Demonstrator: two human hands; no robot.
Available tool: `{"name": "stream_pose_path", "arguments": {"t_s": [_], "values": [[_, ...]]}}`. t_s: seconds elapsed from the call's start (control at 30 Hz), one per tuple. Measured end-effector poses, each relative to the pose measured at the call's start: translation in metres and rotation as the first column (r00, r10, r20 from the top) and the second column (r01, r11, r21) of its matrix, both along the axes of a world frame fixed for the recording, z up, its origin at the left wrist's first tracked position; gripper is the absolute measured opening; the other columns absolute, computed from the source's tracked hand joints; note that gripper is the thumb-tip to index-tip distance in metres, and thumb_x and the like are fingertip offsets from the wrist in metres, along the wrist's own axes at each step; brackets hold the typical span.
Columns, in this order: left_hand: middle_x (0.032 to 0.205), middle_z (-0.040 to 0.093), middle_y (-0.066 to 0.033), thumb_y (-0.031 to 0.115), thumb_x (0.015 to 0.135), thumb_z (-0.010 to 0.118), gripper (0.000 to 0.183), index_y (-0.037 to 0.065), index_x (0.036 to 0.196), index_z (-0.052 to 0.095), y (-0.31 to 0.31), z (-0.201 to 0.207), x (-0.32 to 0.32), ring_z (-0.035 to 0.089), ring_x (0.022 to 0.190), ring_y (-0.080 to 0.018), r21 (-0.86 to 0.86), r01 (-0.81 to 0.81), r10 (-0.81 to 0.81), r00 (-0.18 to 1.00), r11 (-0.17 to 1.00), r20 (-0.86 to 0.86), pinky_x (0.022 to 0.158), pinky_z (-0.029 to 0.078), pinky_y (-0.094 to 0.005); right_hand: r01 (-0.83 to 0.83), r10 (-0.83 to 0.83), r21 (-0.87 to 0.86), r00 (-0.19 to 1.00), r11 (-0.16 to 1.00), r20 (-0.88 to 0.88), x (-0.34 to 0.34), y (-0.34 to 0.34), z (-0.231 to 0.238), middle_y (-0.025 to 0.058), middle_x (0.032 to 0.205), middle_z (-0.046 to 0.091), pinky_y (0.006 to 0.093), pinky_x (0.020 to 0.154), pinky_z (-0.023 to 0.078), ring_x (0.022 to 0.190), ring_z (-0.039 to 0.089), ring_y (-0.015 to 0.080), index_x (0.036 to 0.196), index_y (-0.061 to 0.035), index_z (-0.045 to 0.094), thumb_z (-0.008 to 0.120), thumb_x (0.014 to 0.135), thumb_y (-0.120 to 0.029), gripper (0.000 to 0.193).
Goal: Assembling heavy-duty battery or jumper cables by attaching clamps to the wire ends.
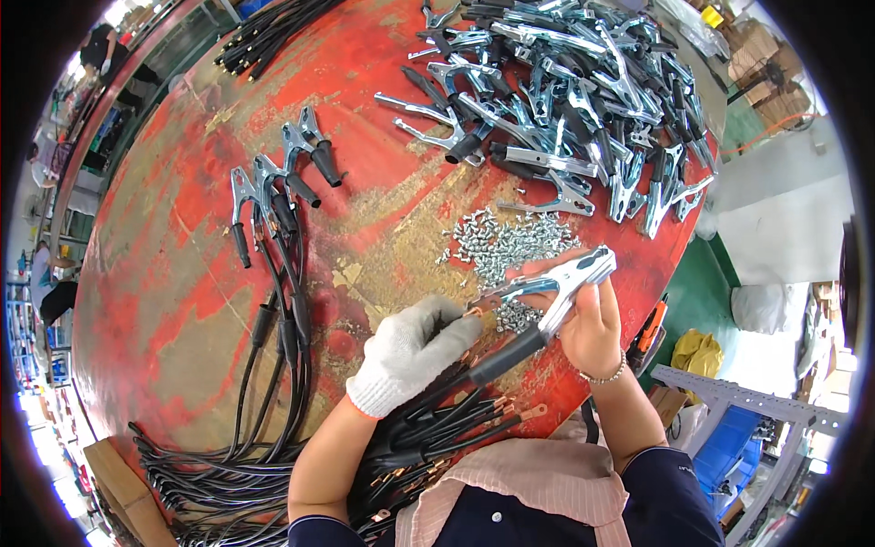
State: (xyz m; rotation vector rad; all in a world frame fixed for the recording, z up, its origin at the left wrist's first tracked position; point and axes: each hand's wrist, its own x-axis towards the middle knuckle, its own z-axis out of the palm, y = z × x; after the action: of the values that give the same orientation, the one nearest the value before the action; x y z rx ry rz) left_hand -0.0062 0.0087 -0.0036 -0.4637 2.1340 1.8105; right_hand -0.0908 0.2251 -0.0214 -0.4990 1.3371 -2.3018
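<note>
A silver metal spring clamp (pixel 580 273) with a black handle sleeve lies in my bare right hand (pixel 592 333), its fingers wrapped round it. My left hand (pixel 410 351), in a white knit glove, pinches a cable end with a copper lug (pixel 476 308) against one arm of the clamp. Most of that cable is hidden behind the glove and forearm. Just beyond the hands spreads a pile of small silver screws (pixel 492 242). Several black cables (pixel 428 433) with copper lugs lie by my left forearm.
A large heap of spring clamps (pixel 583 100) covers the far right of the worn red table (pixel 164 301). To the left lie several clamps (pixel 266 178) joined to black cables. A cardboard box (pixel 128 492) stands at the near left. Black rods (pixel 269 36) lie at the far edge.
</note>
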Motion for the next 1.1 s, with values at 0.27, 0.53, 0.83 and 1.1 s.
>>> {"name": "stream_pose_path", "arguments": {"t_s": [0.27, 0.53, 0.83, 1.1], "values": [[0.071, 0.065, -0.0058, 0.032, 0.092, 0.066, 0.030, 0.003, 0.097, 0.068, -0.003, 0.007, -0.001, 0.060, 0.065, -0.0096, -0.063, 0.019, -0.016, 0.998, 0.998, 0.061, 0.062, 0.049, -0.0280, -0.021, 0.042, 0.185, 0.993, 0.983, -0.111, 0.009, -0.013, 0.017, 0.0291, 0.124, 0.055, 0.0558, 0.099, 0.048, 0.119, 0.055, 0.0469, 0.128, -0.0006, 0.037, 0.051, 0.100, -0.042, 0.052], [0.071, 0.065, -0.0026, 0.021, 0.092, 0.067, 0.021, 0.001, 0.095, 0.067, -0.002, 0.008, 0.000, 0.058, 0.065, -0.0062, -0.133, 0.003, -0.003, 1.000, 0.991, -0.003, 0.059, 0.047, -0.0254, 0.005, 0.027, 0.219, 0.990, 0.976, -0.142, 0.013, -0.012, 0.026, 0.0284, 0.124, 0.056, 0.0545, 0.099, 0.049, 0.119, 0.055, 0.0463, 0.128, -0.0013, 0.036, 0.049, 0.101, -0.039, 0.048], [0.073, 0.068, -0.0054, 0.026, 0.089, 0.069, 0.023, 0.004, 0.096, 0.069, 0.000, 0.015, 0.000, 0.063, 0.068, -0.0086, -0.236, -0.010, 0.009, 1.000, 0.972, -0.005, 0.065, 0.051, -0.0279, -0.019, 0.063, 0.256, 0.984, 0.966, -0.164, 0.010, -0.010, 0.024, 0.0283, 0.125, 0.055, 0.0544, 0.099, 0.049, 0.120, 0.055, 0.0459, 0.129, -0.0020, 0.036, 0.047, 0.102, -0.036, 0.045], [0.077, 0.069, -0.0065, 0.020, 0.092, 0.063, 0.022, 0.004, 0.106, 0.067, 0.007, 0.005, -0.001, 0.063, 0.070, -0.0094, -0.072, -0.076, 0.058, 0.971, 0.994, -0.233, 0.067, 0.051, -0.0279, -0.038, 0.050, 0.158, 0.996, 0.987, -0.072, 0.011, -0.012, 0.030, 0.0216, 0.122, 0.061, 0.0414, 0.097, 0.048, 0.116, 0.060, 0.0286, 0.122, -0.0002, 0.043, 0.056, 0.099, -0.039, 0.047]]}}
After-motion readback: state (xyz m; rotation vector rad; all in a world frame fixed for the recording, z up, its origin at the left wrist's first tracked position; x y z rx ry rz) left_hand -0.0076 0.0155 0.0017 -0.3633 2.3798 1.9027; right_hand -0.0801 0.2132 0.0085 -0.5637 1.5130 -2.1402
